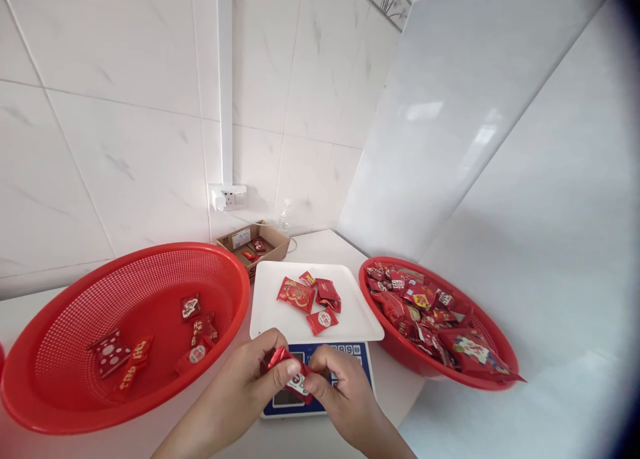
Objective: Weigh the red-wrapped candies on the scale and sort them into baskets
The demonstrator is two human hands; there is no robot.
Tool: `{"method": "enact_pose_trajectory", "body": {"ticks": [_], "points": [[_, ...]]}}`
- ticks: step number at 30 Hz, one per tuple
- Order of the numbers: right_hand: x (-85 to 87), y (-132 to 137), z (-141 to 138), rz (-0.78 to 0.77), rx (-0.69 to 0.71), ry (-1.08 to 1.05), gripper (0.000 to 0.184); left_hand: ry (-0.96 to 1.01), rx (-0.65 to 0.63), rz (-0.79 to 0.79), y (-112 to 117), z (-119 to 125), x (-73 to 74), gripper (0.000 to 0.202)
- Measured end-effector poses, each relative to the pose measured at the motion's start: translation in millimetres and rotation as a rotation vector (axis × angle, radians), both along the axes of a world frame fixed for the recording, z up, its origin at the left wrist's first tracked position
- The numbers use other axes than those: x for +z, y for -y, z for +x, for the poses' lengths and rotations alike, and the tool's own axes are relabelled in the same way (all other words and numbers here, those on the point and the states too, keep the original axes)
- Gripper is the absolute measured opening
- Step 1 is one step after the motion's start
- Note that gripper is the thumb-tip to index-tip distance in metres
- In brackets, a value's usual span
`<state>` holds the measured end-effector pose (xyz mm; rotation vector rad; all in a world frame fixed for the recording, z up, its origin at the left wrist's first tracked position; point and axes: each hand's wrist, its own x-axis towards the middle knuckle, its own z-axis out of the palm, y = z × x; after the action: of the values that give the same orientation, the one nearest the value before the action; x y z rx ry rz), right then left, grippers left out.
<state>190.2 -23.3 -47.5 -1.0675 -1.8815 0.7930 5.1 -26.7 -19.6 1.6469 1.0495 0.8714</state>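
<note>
Both of my hands pinch one small red candy packet with white lettering, held over the blue control panel of a kitchen scale. My left hand grips its left end between thumb and fingers; my right hand has the right end. Just beyond, the scale's white tray carries several red packets, among them a larger flat snack packet and a small packet with a white circle. Parts of the panel and its display are hidden behind my hands.
A large red mesh basket on the left contains several scattered packets. To the right, another red basket is heaped with red packets. Behind the tray sits a cardboard box with a few packets inside. A plug and socket are on the tiled wall.
</note>
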Motion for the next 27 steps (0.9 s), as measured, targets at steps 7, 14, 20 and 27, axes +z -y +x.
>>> {"method": "enact_pose_trajectory", "body": {"ticks": [7, 14, 20, 27], "points": [[2.8, 2.1, -3.0, 0.034, 0.022, -0.017, 0.047, 0.016, 0.016, -0.015, 1.7, 3.4, 1.7, 0.043], [3.8, 3.2, -2.2, 0.015, 0.000, 0.015, 0.047, -0.038, 0.065, 0.037, 1.9, -0.2, 1.2, 0.043], [5.1, 5.4, 0.3, 0.019, 0.036, -0.049, 0.048, -0.002, 0.034, -0.007, 0.9, 1.7, 1.2, 0.041], [6.1, 7.7, 0.2, -0.138, 0.194, -0.305, 0.050, 0.224, -0.036, -0.136, 4.5, 8.0, 4.2, 0.049]]}}
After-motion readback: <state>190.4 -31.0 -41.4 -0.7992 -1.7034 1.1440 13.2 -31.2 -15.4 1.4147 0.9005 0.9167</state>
